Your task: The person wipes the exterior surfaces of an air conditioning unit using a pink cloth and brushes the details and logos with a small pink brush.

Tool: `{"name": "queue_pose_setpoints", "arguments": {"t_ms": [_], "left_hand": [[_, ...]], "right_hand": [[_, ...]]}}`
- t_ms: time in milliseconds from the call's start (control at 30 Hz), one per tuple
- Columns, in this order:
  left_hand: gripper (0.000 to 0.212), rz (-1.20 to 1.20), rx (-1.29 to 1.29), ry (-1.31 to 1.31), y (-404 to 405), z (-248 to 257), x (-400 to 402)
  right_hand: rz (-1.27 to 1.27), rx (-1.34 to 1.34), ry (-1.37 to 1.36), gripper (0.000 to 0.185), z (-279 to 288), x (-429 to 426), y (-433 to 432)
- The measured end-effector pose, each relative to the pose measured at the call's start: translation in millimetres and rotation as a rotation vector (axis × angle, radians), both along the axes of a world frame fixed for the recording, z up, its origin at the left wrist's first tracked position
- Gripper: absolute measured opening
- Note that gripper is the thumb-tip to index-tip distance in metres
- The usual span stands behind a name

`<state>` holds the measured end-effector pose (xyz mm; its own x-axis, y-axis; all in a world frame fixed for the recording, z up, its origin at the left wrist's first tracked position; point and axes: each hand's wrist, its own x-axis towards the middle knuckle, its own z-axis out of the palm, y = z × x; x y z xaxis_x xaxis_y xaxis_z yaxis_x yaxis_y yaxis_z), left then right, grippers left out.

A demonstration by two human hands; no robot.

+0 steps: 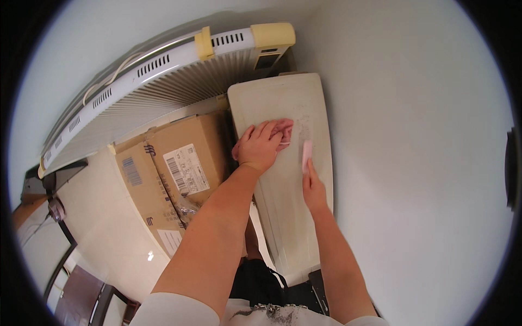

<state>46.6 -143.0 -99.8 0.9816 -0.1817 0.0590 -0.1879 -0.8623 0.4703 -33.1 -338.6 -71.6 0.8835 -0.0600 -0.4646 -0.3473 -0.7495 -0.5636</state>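
Note:
Before me stands a long off-white appliance or cabinet with a smooth top, marked by a patch of dark smudges near its far half. My left hand presses a crumpled pink cloth onto this top, near its left edge. In my right hand is a slim pale pink tool, perhaps a brush, held against the surface just below the smudges. Its working edge is blurred, so its exact kind is unclear.
A taped cardboard box with labels stands left of the off-white top. Behind runs a white radiator-like heater with yellow end parts and a cable. A pale wall rises close on the right. Dark furniture stands at the lower left.

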Motion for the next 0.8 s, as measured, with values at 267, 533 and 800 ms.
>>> {"name": "queue_pose_setpoints", "arguments": {"t_ms": [267,533,800], "left_hand": [[0.029,-0.002,0.028,-0.03,-1.9,6.0,0.7],[0.038,0.083,0.171,0.013,-4.2,7.0,79.7],[0.034,-0.142,0.238,0.143,-45.1,17.0,87.7]], "right_hand": [[-1.198,0.611,0.065,0.017,-1.6,-125.0,-9.7],[-1.382,0.714,0.063,0.02,-7.8,-127.8,-15.4],[-1.41,0.755,0.106,0.019,-9.6,-131.6,-21.4]]}}
